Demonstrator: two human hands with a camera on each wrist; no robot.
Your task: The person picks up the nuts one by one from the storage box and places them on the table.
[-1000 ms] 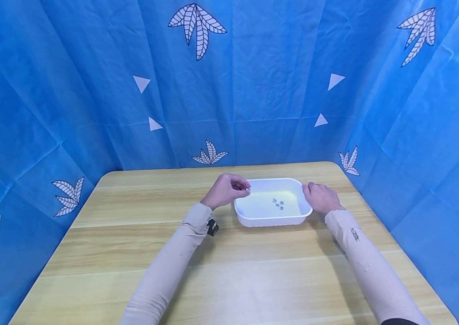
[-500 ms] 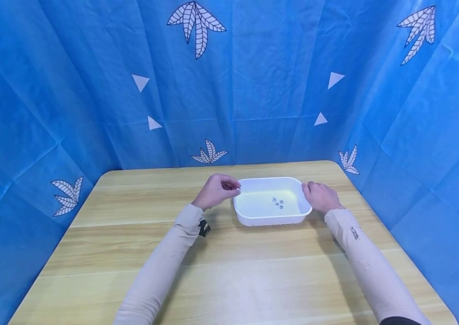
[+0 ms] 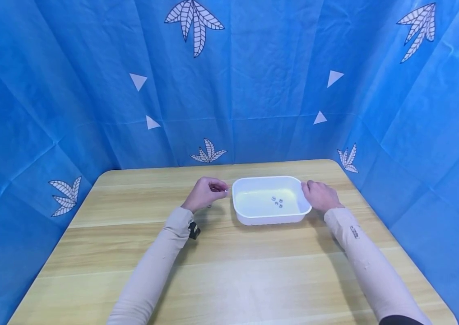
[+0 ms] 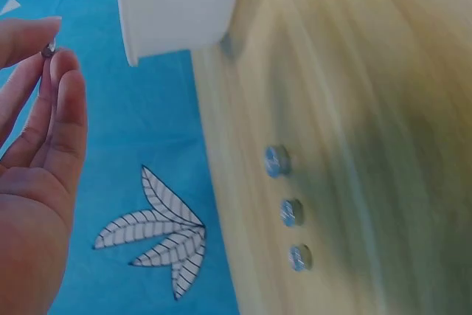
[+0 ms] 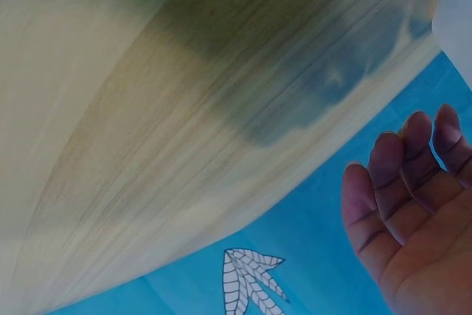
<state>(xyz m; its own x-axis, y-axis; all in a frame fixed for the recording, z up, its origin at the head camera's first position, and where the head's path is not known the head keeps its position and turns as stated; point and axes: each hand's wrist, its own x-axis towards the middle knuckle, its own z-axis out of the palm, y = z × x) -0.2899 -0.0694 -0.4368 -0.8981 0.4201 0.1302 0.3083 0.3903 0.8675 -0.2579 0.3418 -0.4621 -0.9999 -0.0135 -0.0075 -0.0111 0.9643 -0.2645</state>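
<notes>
My left hand [image 3: 205, 194] is just left of the white plastic tray [image 3: 251, 203], pinching a small silver metal piece [image 4: 49, 50] between thumb and fingertips. Below that hand, three short, round silver pieces [image 4: 291, 212] lie in a row on the table in the left wrist view; the head view shows only part of one. Several similar pieces [image 3: 280, 201] rest on the tray floor. My right hand [image 3: 321, 197] holds the tray's right end at the rim. In the right wrist view its fingers [image 5: 387, 156] are bent below the tray, the thumb out of sight.
The light wooden table [image 3: 229, 271] has rounded far corners. Blue curtains [image 3: 229, 81] with leaf and triangle prints hang close behind it and along both sides. A black wrist device [image 3: 194, 230] sits under the left sleeve cuff.
My left hand has moved left, from over the tray's left rim to beside it, keeping the silver piece pinched. A piece on the table now shows beneath it. The right hand stays in place.
</notes>
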